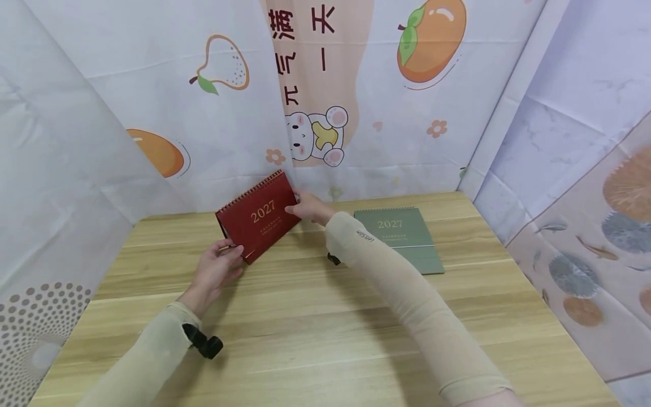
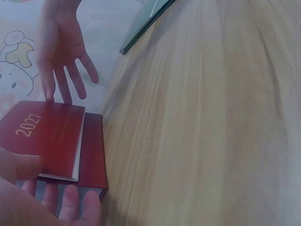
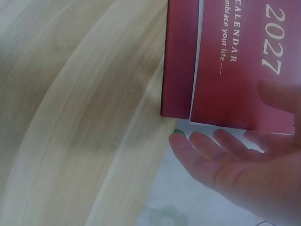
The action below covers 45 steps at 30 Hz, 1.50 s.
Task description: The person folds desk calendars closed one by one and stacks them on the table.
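A red desk calendar [image 1: 264, 217] marked 2027 stands at an angle near the back of the table, its spiral binding along the top. My left hand [image 1: 218, 268] holds its near left side. In the left wrist view the left thumb [image 2: 23, 165] lies over the cover, with the fingers at the edge below. At the opposite side edge, my right hand [image 1: 311, 207] holds the calendar, thumb on the front cover. Beyond that edge spread the right hand's other fingers [image 3: 230, 146], partly hidden in the head view.
A green 2027 calendar [image 1: 407, 243] lies at the back right of the wooden table [image 1: 305, 339], partly behind the right sleeve [image 1: 402, 288]. A printed fabric curtain [image 1: 244, 130] rises directly behind the table, with more patterned cloth [image 1: 585, 243] on the right.
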Available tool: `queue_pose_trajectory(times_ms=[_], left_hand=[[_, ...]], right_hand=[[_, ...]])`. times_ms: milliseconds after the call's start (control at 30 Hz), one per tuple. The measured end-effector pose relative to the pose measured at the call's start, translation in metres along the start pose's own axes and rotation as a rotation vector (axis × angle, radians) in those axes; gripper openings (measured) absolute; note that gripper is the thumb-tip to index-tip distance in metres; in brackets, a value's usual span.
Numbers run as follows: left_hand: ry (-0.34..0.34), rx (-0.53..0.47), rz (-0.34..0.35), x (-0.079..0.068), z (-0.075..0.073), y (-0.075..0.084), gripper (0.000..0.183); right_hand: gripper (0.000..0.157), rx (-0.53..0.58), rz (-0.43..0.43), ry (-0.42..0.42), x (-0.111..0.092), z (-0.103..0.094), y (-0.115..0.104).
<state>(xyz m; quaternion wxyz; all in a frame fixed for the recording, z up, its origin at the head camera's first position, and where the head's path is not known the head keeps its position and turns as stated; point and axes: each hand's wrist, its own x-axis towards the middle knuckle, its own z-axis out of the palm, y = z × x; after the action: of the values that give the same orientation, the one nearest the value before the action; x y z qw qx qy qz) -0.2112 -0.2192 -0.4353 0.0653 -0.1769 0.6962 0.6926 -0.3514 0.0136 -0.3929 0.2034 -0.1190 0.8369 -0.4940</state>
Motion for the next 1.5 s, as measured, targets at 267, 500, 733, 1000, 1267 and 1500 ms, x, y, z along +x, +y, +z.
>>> queue_pose_trajectory(times_ms=[267,500,733,1000,1267,1500], left_hand=[[0.04,0.032,0.033,0.005,0.0,-0.002,0.042],[0.123,0.376,0.32,0.007,-0.013,-0.001,0.053],[0.115,0.723,0.52,0.012,-0.02,0.001,0.042],[0.054,0.932,0.546,0.018,-0.015,-0.002,0.031],[-0.03,1.032,0.465,0.017,-0.012,-0.004,0.042],[-0.073,1.035,0.414,0.016,-0.012,-0.004,0.04]], right_hand=[[0.069,0.004,-0.168,0.044,0.004,0.009,0.006],[0.073,-0.026,-0.217,0.107,0.012,0.011,0.01],[0.075,-0.01,-0.239,0.105,0.014,0.014,0.01],[0.078,-0.044,-0.239,0.143,0.013,0.024,0.014],[0.07,-0.194,-0.245,0.191,0.006,0.032,0.021],[0.068,-0.162,-0.225,0.188,0.004,0.032,0.02]])
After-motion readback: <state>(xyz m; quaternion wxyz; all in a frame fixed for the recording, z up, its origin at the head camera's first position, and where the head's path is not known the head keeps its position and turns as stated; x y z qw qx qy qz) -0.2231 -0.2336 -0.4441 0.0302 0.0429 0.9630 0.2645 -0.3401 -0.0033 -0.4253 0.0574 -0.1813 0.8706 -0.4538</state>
